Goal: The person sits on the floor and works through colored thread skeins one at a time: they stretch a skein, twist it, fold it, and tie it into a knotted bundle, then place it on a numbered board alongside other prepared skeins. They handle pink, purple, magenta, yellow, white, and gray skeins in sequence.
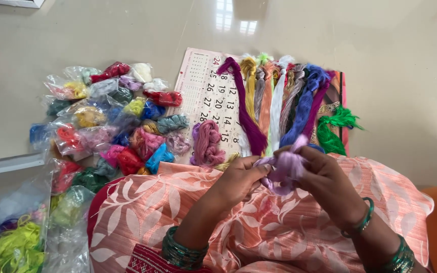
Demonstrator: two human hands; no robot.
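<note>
**Silky thread, clear plastic, glossy floor**

Lilac thread skein (pixel 285 169) between left hand (pixel 238 179) & right hand (pixel 324 177): soft, fine fibres w/ slight silky sheen. Just beyond it, calendar sheet (pixel 198 86): matt printed paper, flat & smooth. On the calendar's right part, row of thread hanks (pixel 279 101): lustrous, smooth strands, purple to blue; green hank (pixel 332 129) at the far right, brighter gloss. Left of the calendar, pile of small bags (pixel 107 121): thin clear plastic, crinkled, shiny, w/ fluffy thread inside. Floor (pixel 370 40) around the calendar: polished, glossy, reflects window light. Near side of the calendar, peach cloth (pixel 279 227): woven, matt, fine ribbed texture. Bangles (pixel 183 250): glossy green, hard.
</note>
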